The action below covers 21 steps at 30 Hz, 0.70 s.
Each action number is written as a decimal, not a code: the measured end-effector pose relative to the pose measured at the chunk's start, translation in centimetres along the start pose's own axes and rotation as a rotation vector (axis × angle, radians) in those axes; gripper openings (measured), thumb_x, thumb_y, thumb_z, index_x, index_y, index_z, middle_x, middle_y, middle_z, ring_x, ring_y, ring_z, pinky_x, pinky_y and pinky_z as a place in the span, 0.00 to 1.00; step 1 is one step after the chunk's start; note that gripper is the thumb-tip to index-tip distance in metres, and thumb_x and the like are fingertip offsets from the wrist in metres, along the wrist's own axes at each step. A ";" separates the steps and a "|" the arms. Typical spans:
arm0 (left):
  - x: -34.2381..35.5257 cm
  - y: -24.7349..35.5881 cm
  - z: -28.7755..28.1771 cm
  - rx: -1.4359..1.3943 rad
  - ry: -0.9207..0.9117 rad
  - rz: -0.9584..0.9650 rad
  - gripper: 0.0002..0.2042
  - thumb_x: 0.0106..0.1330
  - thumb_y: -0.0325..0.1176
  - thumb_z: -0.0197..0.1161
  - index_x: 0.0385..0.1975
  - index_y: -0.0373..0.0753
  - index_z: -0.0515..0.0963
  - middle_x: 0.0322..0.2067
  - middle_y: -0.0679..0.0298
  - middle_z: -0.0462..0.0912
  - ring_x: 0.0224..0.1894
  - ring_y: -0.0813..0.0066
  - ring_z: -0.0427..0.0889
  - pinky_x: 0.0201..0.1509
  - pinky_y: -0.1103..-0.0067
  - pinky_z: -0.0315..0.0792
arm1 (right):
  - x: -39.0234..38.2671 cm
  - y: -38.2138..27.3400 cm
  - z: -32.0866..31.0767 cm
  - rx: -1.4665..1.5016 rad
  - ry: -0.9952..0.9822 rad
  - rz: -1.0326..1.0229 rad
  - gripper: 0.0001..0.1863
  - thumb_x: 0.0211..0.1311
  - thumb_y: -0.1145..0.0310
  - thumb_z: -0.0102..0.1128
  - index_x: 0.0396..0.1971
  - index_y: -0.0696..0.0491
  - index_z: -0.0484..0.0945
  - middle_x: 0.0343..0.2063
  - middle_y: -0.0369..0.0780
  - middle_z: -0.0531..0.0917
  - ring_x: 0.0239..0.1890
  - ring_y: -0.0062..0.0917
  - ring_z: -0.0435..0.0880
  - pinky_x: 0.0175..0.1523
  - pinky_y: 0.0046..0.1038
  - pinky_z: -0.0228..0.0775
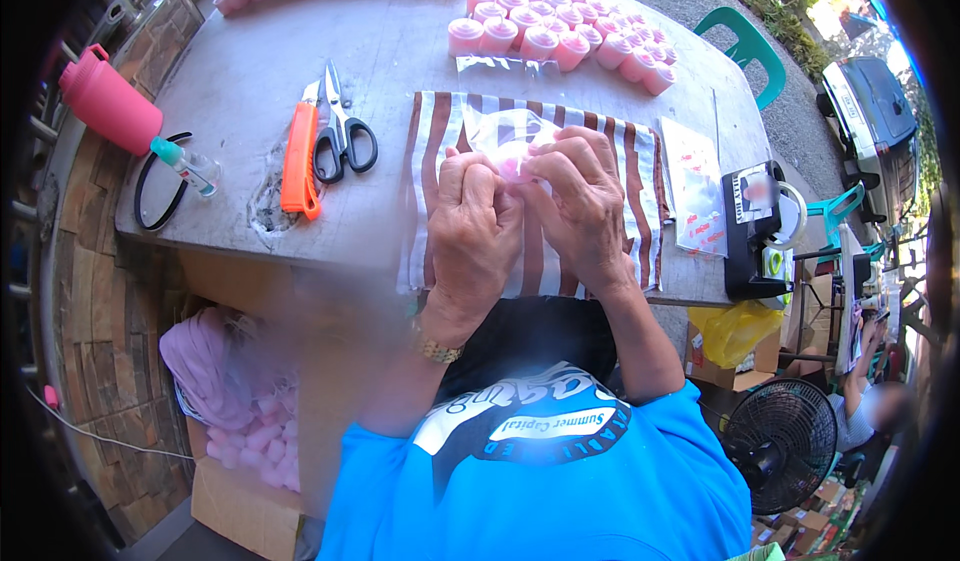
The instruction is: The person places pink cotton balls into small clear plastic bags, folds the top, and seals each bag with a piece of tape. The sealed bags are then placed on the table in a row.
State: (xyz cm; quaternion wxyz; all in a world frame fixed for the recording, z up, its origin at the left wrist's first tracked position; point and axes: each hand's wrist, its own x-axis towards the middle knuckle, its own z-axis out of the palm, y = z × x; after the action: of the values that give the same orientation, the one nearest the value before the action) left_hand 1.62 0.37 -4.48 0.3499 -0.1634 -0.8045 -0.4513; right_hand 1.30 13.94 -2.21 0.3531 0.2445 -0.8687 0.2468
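Observation:
Both my hands meet over a brown-and-white striped cloth [640, 176] on the table. My left hand [470, 226] is closed, with its fingers curled round the near edge of a clear plastic bag [500, 126]. My right hand [580, 201] pinches the same bag from the other side. Something pink [512, 164] shows through the plastic between my fingers; its shape is mostly hidden. Just beyond the cloth stand rows of small pink lidded jars [540, 41].
Left on the table lie black-handled scissors [345, 141], an orange cutter [300, 161] and a small clear bottle [190, 166], near a pink tumbler [110, 101]. Right are flat plastic packs [693, 186] and a tape dispenser [752, 226]. Below stand a carton [235, 506] of pink pieces and a fan [780, 446].

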 end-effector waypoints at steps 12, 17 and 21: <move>0.1 -0.5 -0.7 -0.046 -0.063 -0.037 0.08 0.54 0.18 0.64 0.28 0.34 0.71 0.34 0.60 0.74 0.30 0.74 0.75 0.37 0.75 0.75 | 4.3 4.8 -4.0 0.459 -0.218 0.212 0.20 0.52 0.72 0.72 0.48 0.51 0.84 0.52 0.40 0.82 0.59 0.31 0.75 0.68 0.35 0.64; 0.8 0.3 -0.1 -0.016 -0.096 -0.001 0.15 0.57 0.23 0.66 0.45 0.35 0.78 0.44 0.58 0.73 0.36 0.72 0.77 0.39 0.75 0.77 | 3.8 21.2 -5.2 -0.470 0.031 0.574 0.31 0.55 0.59 0.67 0.56 0.61 0.76 0.53 0.55 0.79 0.55 0.46 0.79 0.60 0.38 0.71; 0.5 0.0 0.0 -0.005 -0.147 0.028 0.22 0.58 0.24 0.68 0.55 0.39 0.79 0.45 0.57 0.73 0.46 0.66 0.77 0.46 0.74 0.79 | 3.3 21.5 -4.6 -0.358 -0.073 0.693 0.25 0.54 0.60 0.68 0.51 0.55 0.79 0.44 0.50 0.84 0.49 0.43 0.84 0.57 0.37 0.73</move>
State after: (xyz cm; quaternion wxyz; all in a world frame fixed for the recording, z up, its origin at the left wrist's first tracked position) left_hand 1.28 0.35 -4.11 0.2957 -0.2083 -0.8246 -0.4350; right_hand -11.35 32.16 -2.43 0.2546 -0.1201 -0.9411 0.1871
